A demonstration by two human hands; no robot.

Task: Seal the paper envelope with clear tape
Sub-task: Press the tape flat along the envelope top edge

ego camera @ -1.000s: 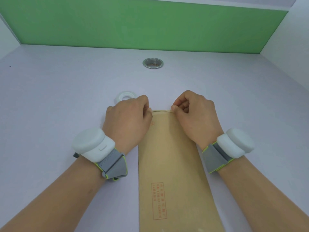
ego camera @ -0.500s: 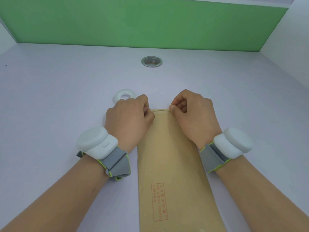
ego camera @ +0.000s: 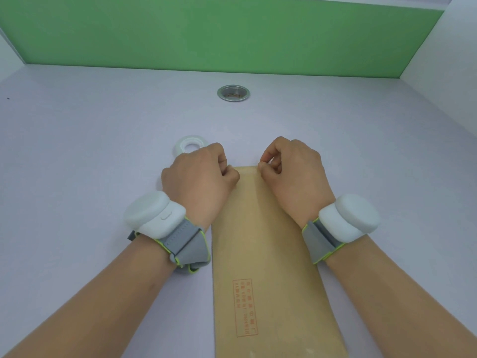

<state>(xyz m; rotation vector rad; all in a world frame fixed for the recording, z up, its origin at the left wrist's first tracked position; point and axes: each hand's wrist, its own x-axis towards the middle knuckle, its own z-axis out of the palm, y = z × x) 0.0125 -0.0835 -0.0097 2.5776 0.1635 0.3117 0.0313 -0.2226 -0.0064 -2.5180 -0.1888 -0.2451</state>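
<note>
A tan paper envelope (ego camera: 263, 244) lies lengthwise on the lilac table, with red stamped print near its close end. My left hand (ego camera: 196, 179) sits at its far left corner, fingers curled and the thumb on the paper. At the far edge, my right hand (ego camera: 296, 174) pinches with thumb and forefinger. I cannot tell whether clear tape lies between the fingers. The roll of clear tape (ego camera: 189, 147) lies flat just beyond my left hand, partly hidden by it.
A round metal grommet (ego camera: 233, 93) is set into the table (ego camera: 77, 156) further back. A green back wall (ego camera: 219, 34) and white side walls (ego camera: 454, 60) close in the surface. Both wrists carry white devices on grey straps.
My two hands have drawn a little closer together along the envelope's far edge. The left thumb now lies further onto the paper. The envelope and tape roll stay put.
</note>
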